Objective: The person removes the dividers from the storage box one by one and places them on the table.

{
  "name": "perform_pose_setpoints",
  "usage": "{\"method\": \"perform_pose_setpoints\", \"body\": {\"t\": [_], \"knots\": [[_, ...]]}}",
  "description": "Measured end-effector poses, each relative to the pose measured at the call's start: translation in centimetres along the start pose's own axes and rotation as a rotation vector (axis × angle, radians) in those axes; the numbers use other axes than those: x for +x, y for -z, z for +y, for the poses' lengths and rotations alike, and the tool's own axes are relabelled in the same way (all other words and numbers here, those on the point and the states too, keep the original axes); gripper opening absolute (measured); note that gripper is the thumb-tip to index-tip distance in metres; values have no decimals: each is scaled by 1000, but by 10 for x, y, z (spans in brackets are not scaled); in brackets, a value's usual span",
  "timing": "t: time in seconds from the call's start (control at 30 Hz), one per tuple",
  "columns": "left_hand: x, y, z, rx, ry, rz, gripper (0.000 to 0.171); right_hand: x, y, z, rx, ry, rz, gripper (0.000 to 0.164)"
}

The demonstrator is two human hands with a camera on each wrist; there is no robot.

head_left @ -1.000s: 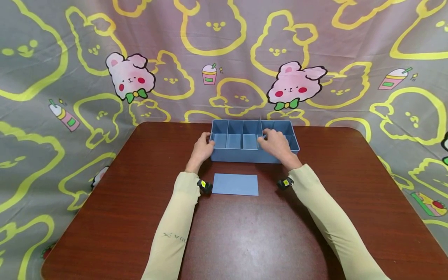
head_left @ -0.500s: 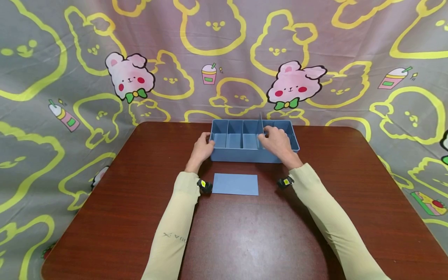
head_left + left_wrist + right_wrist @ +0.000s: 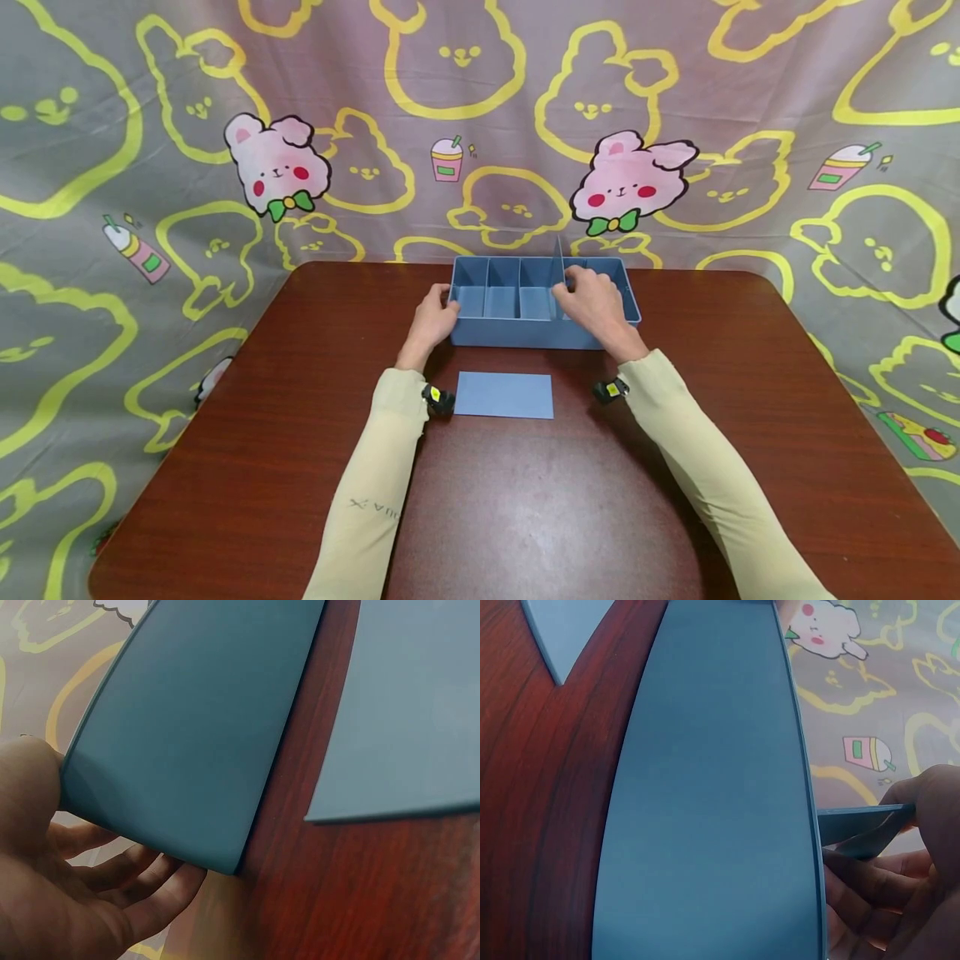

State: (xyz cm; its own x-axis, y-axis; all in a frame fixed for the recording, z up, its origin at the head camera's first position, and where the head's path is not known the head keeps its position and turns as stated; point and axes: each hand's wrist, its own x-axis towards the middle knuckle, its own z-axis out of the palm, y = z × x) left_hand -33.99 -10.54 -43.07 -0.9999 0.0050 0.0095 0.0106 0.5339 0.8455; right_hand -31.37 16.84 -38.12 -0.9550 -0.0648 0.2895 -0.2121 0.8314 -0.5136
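Observation:
A long blue box with divided compartments (image 3: 517, 334) stands lengthwise near the table's far edge. My left hand (image 3: 433, 318) grips its left end, the thumb over the rim and the fingers against the end wall in the left wrist view. Inside the box, right of the middle, my right hand (image 3: 592, 302) pinches a thin blue divider (image 3: 557, 265) between thumb and fingers. That divider stands upright, its top sticking up past the box's rim, while its lower part is down between the walls. The right hand hides part of the right-hand compartments.
A flat blue rectangular panel (image 3: 504, 395) lies on the brown table (image 3: 540, 517) in front of the box, between the two wrists. Several other dividers split the box. A patterned cloth (image 3: 495, 100) hangs directly behind the table.
My right hand has risen slightly and drawn the divider upward, so more of it shows above the rim. The left hand, box and flat panel have stayed in place.

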Motion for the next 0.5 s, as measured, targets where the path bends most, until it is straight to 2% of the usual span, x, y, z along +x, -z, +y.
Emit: {"method": "perform_pose_setpoints", "body": {"t": [0.2, 0.5], "knots": [[0, 0, 0, -1, 3, -2, 48, -2, 1, -2, -10, 7, 12, 39], [-1, 1, 0, -9, 6, -1, 48, -1, 2, -7, -18, 23, 69, 32]]}}
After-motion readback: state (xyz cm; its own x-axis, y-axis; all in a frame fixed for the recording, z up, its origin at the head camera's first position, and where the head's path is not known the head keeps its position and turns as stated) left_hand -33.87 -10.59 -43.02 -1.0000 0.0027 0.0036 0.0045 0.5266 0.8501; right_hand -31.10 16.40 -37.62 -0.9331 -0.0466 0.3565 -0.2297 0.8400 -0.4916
